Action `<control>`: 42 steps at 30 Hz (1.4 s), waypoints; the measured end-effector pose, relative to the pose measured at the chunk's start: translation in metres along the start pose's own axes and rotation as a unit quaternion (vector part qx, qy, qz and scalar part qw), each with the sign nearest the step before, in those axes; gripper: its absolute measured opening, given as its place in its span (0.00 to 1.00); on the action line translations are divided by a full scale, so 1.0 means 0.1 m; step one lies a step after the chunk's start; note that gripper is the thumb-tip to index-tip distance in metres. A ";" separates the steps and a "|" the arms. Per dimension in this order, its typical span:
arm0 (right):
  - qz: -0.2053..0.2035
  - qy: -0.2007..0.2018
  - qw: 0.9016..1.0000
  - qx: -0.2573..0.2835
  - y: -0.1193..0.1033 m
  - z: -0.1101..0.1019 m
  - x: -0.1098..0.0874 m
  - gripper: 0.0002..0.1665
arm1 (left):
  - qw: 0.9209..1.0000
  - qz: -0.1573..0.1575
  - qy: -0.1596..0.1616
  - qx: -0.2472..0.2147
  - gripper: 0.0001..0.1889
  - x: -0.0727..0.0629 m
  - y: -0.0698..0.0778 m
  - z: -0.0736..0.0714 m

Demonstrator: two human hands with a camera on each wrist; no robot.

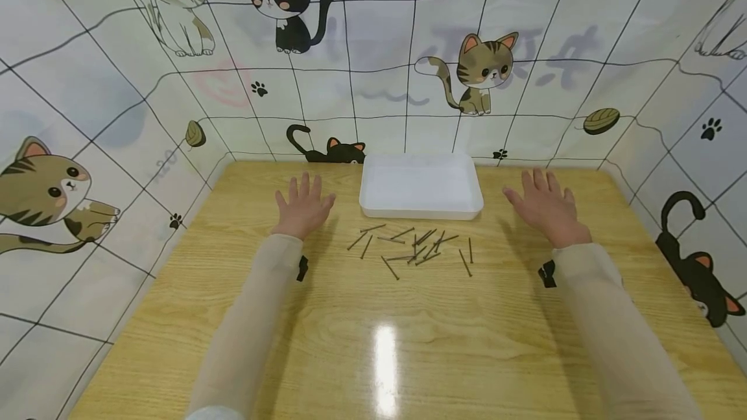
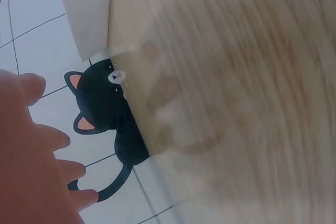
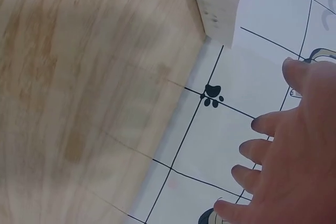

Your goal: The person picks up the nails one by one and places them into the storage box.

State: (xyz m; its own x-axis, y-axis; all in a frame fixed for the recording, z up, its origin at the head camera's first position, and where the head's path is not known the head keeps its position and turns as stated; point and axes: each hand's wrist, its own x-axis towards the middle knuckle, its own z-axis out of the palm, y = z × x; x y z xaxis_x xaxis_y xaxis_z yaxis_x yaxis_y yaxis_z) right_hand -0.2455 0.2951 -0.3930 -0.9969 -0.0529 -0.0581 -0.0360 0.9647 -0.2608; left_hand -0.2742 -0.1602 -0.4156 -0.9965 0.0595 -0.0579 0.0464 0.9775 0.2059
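Left hand (image 1: 303,206) and right hand (image 1: 547,206) are spread, fingers straight, grasping nothing; whether either touches the table (image 1: 327,316) is unclear. Seen from the nails (image 1: 428,258), they stand between 9 and 10 o'clock and between 2 and 3. The nails lie loose on the table, with the tray (image 1: 421,186) just beside them at 12 o'clock. Crossed shanks near the middle look the likeliest trouble: pinching one could drag or flip its neighbours. Those lying apart, toward 8 and 3 o'clock, seem easier, but such thin pieces could roll from a light pinch, and a sharp end could prick. Both hands reaching in together might collide or nudge the tray.
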 end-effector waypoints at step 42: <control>-0.056 -0.045 0.905 0.419 -0.34 0.82 -0.07 0.41 | 0.788 -0.033 0.033 -0.613 0.25 0.05 0.60 0.71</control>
State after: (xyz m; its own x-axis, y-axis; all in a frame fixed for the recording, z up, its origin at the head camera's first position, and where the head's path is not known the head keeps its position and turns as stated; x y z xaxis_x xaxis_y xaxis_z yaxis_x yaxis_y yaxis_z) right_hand -0.2312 0.2416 -0.4624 -0.9794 -0.1947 -0.0543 -0.0332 0.4198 -0.9070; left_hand -0.2720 -0.0868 -0.4730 -0.9973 -0.0338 -0.0653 -0.0667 0.0442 0.9968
